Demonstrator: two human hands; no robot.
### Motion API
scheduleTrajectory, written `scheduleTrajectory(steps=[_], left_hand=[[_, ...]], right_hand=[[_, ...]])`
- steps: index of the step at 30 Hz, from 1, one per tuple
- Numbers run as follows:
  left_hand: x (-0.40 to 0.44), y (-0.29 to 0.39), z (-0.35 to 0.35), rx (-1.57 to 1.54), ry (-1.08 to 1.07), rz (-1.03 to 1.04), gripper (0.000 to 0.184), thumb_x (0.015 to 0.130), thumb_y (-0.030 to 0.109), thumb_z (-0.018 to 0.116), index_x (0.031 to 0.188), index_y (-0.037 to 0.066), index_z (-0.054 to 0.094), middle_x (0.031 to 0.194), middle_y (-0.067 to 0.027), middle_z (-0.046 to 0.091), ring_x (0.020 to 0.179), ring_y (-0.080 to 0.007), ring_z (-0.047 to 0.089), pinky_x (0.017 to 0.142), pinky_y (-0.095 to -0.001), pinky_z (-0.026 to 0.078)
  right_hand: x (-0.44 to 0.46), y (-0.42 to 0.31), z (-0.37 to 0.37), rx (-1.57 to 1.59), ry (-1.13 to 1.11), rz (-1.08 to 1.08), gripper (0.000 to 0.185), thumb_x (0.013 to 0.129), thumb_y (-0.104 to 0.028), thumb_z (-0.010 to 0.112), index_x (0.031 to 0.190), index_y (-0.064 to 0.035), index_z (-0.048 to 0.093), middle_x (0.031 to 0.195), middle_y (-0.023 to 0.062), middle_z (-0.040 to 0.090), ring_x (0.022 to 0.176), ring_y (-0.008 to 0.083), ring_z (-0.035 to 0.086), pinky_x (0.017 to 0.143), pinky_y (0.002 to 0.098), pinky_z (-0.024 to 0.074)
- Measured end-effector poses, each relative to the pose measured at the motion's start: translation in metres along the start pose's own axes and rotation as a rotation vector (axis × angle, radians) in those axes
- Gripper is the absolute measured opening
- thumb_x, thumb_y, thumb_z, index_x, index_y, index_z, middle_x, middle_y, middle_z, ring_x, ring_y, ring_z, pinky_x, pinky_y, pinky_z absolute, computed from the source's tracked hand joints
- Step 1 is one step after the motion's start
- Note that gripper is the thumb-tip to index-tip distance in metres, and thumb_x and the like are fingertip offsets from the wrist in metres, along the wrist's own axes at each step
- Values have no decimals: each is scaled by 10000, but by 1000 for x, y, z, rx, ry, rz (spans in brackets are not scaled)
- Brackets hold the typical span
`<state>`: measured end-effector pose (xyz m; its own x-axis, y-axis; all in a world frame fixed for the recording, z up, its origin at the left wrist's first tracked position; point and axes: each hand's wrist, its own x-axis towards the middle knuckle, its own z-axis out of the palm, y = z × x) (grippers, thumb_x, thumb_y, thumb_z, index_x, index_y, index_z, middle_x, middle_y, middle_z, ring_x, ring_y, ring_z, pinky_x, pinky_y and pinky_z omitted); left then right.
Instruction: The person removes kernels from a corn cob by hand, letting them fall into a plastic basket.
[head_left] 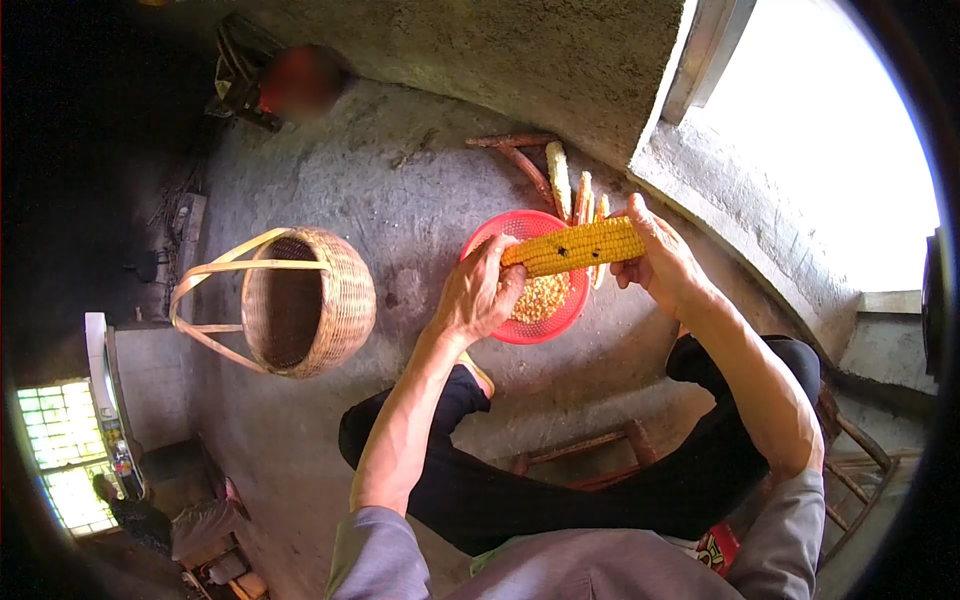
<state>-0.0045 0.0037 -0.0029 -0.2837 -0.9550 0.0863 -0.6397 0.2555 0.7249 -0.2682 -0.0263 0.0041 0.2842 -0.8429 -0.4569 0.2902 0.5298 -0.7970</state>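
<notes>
A yellow corn cob (pixel 575 248), still full of kernels and with a few dark spots, is held level between both hands. My left hand (pixel 482 292) is closed round its left end. At the right end, my right hand (pixel 655 258) grips it between thumb and fingers. Beneath the cob, a red plastic basket (pixel 549 333) on the floor holds loose yellow kernels (pixel 542 298). Several bare cobs (pixel 558 180) lie on the floor just beyond the basket's rim, partly hidden behind the right end of the cob.
A woven basket (pixel 350 302) with a tall handle lies tipped on the concrete floor (pixel 420 190) at the left. Wooden stool parts (pixel 590 448) show between the black-trousered legs. A low wall (pixel 740 215) curves along the right; a wooden chair (pixel 860 470) stands lower right.
</notes>
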Motion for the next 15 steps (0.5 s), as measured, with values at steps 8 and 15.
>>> scheduleTrajectory(steps=[8,15], left_hand=[[0,3,1,117,20,-57,290,847,113,459,1121,29,507,960,-254,630,890,-436,628,787,-471,499],[1,1,2,20,56,10,301,911,238,520,1120,21,525,970,-236,638,891,-416,641,767,-473,519]], right_hand=[[-1,3,3,-35,-16,-19,617,952,-604,473,1164,-29,545,828,93,608,617,135,567,514,282,486],[-1,0,3,-31,0,-13,616,952,-604,472,1156,-28,548,814,85,605,616,135,565,514,284,486]])
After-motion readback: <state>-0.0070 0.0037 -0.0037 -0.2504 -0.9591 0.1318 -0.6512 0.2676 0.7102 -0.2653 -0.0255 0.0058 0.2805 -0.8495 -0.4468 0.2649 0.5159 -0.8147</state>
